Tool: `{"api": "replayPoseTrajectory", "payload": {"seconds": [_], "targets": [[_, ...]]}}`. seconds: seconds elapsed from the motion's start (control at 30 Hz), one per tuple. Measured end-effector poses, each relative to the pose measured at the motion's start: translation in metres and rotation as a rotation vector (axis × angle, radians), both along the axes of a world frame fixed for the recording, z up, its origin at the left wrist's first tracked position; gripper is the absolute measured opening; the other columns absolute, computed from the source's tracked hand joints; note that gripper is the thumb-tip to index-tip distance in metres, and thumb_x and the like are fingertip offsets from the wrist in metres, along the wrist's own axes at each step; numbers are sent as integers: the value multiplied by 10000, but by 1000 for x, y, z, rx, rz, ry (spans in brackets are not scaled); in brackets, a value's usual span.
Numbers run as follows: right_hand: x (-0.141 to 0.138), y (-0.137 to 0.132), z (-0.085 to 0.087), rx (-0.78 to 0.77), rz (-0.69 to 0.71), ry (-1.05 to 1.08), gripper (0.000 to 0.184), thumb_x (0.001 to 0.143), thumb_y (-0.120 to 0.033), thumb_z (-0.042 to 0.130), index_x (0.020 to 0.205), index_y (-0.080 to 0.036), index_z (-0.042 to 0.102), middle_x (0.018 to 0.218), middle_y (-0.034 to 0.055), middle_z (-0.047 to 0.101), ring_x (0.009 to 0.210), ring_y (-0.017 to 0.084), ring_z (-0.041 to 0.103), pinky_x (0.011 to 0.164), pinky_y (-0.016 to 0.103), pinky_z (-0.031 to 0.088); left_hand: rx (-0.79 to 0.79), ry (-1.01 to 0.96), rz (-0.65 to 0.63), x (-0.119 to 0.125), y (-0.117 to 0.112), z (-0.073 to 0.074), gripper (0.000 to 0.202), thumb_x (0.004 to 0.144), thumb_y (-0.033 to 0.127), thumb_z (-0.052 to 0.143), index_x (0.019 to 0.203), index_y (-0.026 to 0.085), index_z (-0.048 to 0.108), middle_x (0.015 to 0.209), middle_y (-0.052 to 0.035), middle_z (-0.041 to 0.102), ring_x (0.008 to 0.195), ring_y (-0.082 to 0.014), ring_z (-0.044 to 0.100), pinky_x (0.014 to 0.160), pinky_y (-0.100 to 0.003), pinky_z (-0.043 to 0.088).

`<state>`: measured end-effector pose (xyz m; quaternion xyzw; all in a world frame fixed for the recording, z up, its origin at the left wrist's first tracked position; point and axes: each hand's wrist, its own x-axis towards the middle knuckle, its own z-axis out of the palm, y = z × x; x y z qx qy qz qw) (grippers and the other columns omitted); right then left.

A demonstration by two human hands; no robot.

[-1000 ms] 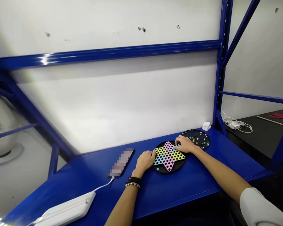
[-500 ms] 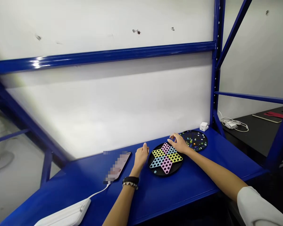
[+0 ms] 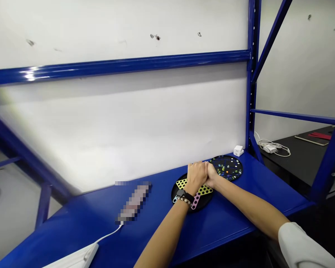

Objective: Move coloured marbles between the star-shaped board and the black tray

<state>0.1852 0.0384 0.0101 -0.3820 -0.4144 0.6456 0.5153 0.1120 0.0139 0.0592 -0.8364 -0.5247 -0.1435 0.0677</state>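
Two hands pressed together right of bottom centre: the left hand (image 3: 197,175) is curled up against the right hand (image 3: 211,175), so the fingers are bent rather than spread. Can't tell from here if anything's tucked between the palms. The star-patterned board (image 3: 206,190) is just below them in the frame, partly hidden by the left wrist.

What I'd worry about: that left wrist, with its watch (image 3: 181,193) and beads (image 3: 183,199), looks low, so a careless dip could nudge the board crooked. And the right hand overlaps the edge of the second tray in view; if a knuckle clips the rim, loose bits might roll.

Container-wise, the board sits in a round black tray (image 3: 204,204). The second tray (image 3: 241,167), behind it to the right, has scattered glassy marbles (image 3: 222,174) plus one orange piece (image 3: 227,172). Too small to count, sorry.
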Motion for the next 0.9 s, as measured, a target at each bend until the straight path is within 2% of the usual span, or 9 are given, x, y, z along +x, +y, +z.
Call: {"api": "replayPoseTrajectory", "payload": {"seconds": [0.1,0.23,0.3,0.4,0.5,0.6,0.7,0.77,0.9], "targets": [[5,6,1,-129,12,127,331,910,-378,309,806,-207,573,636,38,605,630,183,588,533,265,477,21,6,-55,-4,-2,2,434,1000,303,272,918,174,678,974,-128,712,984,-266,600,918,-429,335],[16,15,-3,-223,-29,191,290,903,-353,368,716,-204,532,535,14,551,528,159,536,460,237,428,67,-30,-114,-8,-9,-5,338,998,292,296,1123,219,601,1091,-95,694,1063,-251,565,995,-453,292],[21,20,-7,-197,-63,152,286,894,-378,415,682,-210,506,491,-10,506,462,139,475,429,228,392,75,-32,-118,-5,-12,-9,333,997,271,292,1162,202,572,1119,-111,681,1084,-250,555,1019,-459,280],[29,27,-11,-72,-125,-6,268,869,-394,477,674,-210,498,466,-43,447,404,107,374,407,218,330,56,-79,-101,-1,-11,-11,306,993,266,307,1139,200,568,1135,-101,671,1107,-237,553,1016,-436,308],[48,32,-11,40,-214,-233,238,885,-348,452,717,-204,539,500,-40,456,425,107,376,440,223,309,66,-203,-61,-8,-7,-6,298,999,310,319,1163,231,556,1175,-64,653,1112,-204,571,975,-379,363],[78,32,-14,174,-350,-566,196,890,-302,489,751,-201,584,656,25,586,634,161,548,580,253,376,50,-280,-15,-35,-1,-4,308,1000,296,303,1136,230,572,1175,-56,657,1075,-185,602,939,-331,395],[106,32,-22,299,-466,-1175,220,935,-289,450,817,-210,618,827,93,656,836,223,611,711,302,389,24,-292,65,-70,8,-12,311,992,284,293,1081,228,585,1142,-45,671,1059,-186,618,891,-306,425],[116,32,-28,341,-445,-1426,246,955,-283,409,878,-211,631,923,116,664,878,237,616,738,323,384,-7,-267,117,-92,14,-23,304,983,286,305,1077,223,587,1145,-44,671,1043,-187,625,865,-302,435],[116,31,-34,419,-350,-1592,263,955,-288,404,894,-198,644,1020,127,639,933,249,580,782,347,383,-64,-321,210,-117,21,-41,270,957,306,356,1046,228,599,1131,-38,679,1008,-187,635,824,-297,443]]}}
